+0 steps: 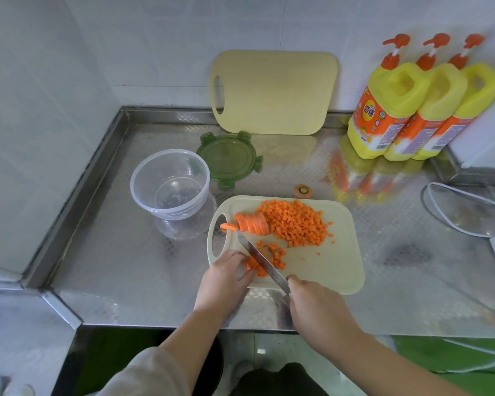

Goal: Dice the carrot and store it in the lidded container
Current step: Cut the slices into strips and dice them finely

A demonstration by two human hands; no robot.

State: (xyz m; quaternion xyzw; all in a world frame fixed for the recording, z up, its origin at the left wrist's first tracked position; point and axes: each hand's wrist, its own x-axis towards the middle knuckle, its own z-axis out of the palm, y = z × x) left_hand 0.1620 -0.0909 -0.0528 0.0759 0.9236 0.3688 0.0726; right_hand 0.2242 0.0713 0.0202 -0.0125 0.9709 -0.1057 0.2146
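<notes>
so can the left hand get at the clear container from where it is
Probably yes: the clear container stands open left of the cutting board, with nothing between it and the left hand, which now holds carrot pieces.

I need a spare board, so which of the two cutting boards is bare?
The yellowish cutting board leaning against the back wall; the paler board lying flat in front holds the diced carrot.

The diced carrot lies heaped on the cutting board, with uncut slices at its left. The clear container stands open, and the green lid lies flat beside it.
</notes>
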